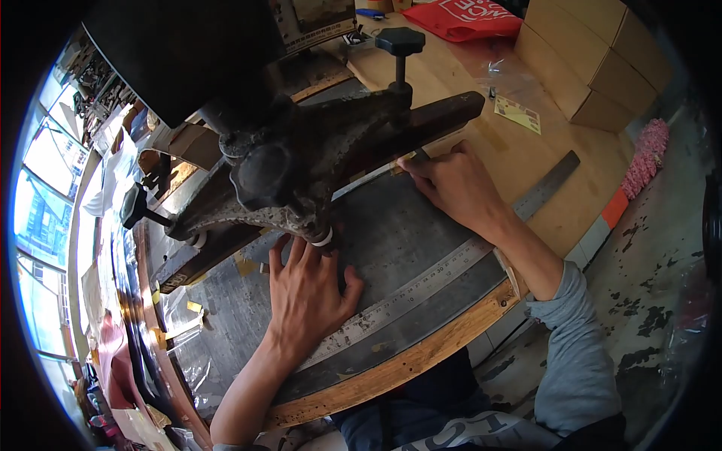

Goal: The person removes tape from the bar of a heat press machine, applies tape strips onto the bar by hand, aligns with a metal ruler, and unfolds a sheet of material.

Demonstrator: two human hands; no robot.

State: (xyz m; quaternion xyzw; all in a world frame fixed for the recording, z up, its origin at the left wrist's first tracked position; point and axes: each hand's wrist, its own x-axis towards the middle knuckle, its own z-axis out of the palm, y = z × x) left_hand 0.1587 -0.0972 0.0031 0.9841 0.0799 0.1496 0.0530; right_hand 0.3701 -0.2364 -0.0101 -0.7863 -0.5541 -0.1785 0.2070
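My left hand (304, 293) lies on the dark, worn work surface (376, 222), thumb apart from the fingers. Its fingertips reach the underside of the black press-like machine (263, 173) and are partly hidden there. By its index side a small pale piece (264, 267) shows. Farther right, my right hand (460, 188) is closed, thumb against curled fingers, at the surface's far edge. A small dark end sticks out at its fingertips, too unclear to name. A long metal ruler (398, 304) runs across the surface, nearer my body than both hands.
The machine's long dark bar (444, 116) and black knobs (399, 42) overhang the surface. Cardboard boxes (587, 60), a red bag (462, 19) and a yellow printed sheet (517, 113) lie beyond. A pink fluffy duster (647, 154) is at right; a wooden edge (406, 368) faces me.
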